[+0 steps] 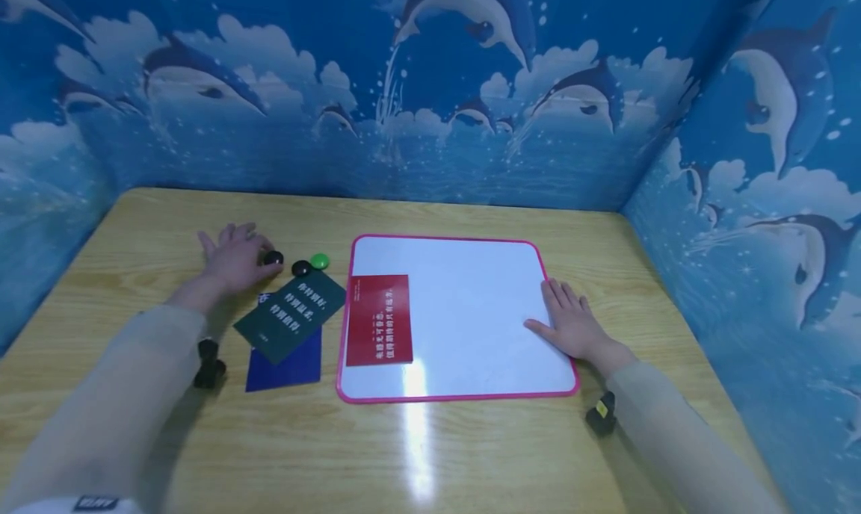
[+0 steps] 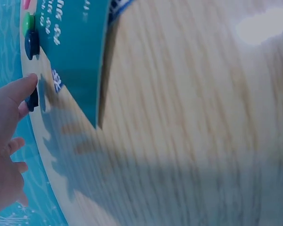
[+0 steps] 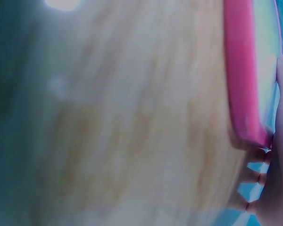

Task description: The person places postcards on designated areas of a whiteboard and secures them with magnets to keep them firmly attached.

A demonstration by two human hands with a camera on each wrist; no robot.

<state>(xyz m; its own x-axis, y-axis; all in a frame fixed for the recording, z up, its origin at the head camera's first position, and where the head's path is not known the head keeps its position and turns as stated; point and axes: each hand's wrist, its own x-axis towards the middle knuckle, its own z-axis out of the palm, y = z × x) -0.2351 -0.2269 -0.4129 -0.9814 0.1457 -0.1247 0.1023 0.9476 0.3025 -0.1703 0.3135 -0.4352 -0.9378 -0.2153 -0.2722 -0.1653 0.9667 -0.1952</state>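
Thumb and index finger of my left hand (image 1: 232, 260) pinch a black round magnet (image 1: 273, 258) at the table's left side. In the left wrist view, that magnet (image 2: 33, 100) shows on edge, just above the table. Beside it lie a second black magnet (image 1: 301, 268) and a green magnet (image 1: 319, 261). My right hand (image 1: 570, 326) rests, fingers straight, on the right edge of a pink-framed whiteboard (image 1: 471, 312). A red card (image 1: 378, 320) with white writing lies on the board's left part. In the right wrist view, the fingers partly hide behind the pink frame (image 3: 240, 70).
A dark green card (image 1: 292, 320) with white writing overlaps a blue card (image 1: 299, 361) left of the board, its corner near the board's frame. The wooden table (image 1: 303, 454) meets a dolphin-patterned backdrop (image 1: 430, 163) at the back and right.
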